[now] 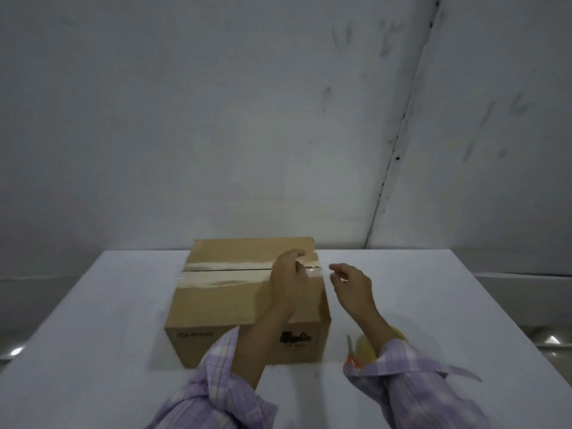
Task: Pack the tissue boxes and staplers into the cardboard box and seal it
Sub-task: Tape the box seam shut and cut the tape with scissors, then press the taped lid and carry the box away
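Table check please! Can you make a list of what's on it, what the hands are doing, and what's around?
Surface: white table.
Job's things: cardboard box, flaps closed, clear tape along the top seam; tissue boxes and staplers not visible.
Clutter: yellow tape roll and orange-handled scissors right of the box.
Hands: left hand on the box top at the seam's right end; right hand beside the box, fingers loosely curled.
Cables: nothing seen.
Surroundings: scuffed white wall.

Brown cardboard box (244,305), white table (93,305), lilac plaid sleeves (411,376), yellow tape roll (365,348), orange-handled scissors (353,357).
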